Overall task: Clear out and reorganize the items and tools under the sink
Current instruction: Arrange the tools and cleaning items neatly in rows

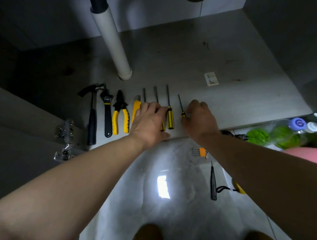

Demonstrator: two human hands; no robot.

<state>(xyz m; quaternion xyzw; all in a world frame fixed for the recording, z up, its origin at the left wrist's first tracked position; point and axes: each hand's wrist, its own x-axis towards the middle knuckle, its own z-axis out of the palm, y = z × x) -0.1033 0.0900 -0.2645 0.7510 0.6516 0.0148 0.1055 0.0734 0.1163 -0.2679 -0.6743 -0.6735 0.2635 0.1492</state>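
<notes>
The small screwdriver lies last in a row of tools along the front edge of the cabinet floor, its shaft pointing toward the back wall and only a bit of its yellow handle showing. The right hand has it in a closed grip, fingers curled round the handle. The step in hand looks like reorganizing: this tool is being set parallel with the others. The left hand lies with its grip spread and fairly flat over the handles of two other screwdrivers, whose shafts stick out beyond the fingers, and its fingertips are at the top of a larger screwdriver; it holds nothing. Toward the left edge follow a utility knife, pliers, an adjustable wrench and a hammer. The next move probably calls for letting the small screwdriver go once it lies straight and evenly spaced, then fetching the hex key set and the black probe tool, which lie on the room floor in front of the cabinet. A drain pipe comes down behind the row.
</notes>
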